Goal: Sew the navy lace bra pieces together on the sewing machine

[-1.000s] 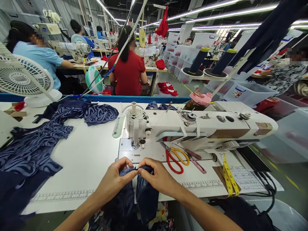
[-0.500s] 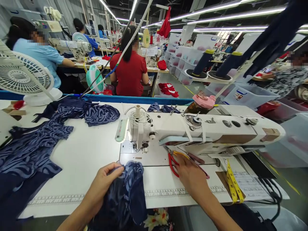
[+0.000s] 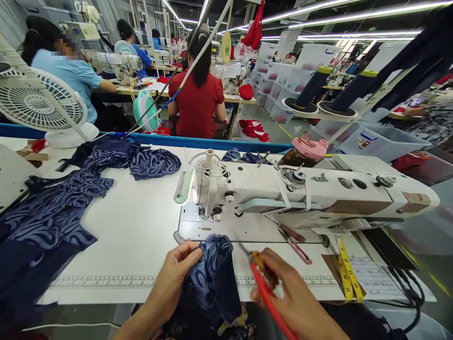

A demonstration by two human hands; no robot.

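Observation:
My left hand (image 3: 173, 276) pinches the top edge of a navy garment piece with a swirl pattern (image 3: 212, 269), which hangs over the table's front edge. In my right hand (image 3: 295, 295) is a pair of scissors (image 3: 264, 290) with red and yellow handles. The blades, slightly blurred, point toward the fabric and are apart from it. Just beyond both hands stands a white sewing machine (image 3: 339, 184), its needle area behind the fabric. A pink-handled tool, perhaps tweezers (image 3: 297, 248), lies on the machine bed to the right of the scissors.
Patterned navy fabric (image 3: 46, 212) is spread at the left. A yellow tape measure (image 3: 345, 271) lies by a written sheet (image 3: 375, 276) on the right. Behind the machine stands a pink-lidded bottle (image 3: 309, 147). A white fan (image 3: 46, 106) is at the back left; co-workers sit beyond.
My right hand has lifted the scissors off the machine bed and brought them toward me, near the fabric. My left hand still holds the garment piece, now slightly farther right in view.

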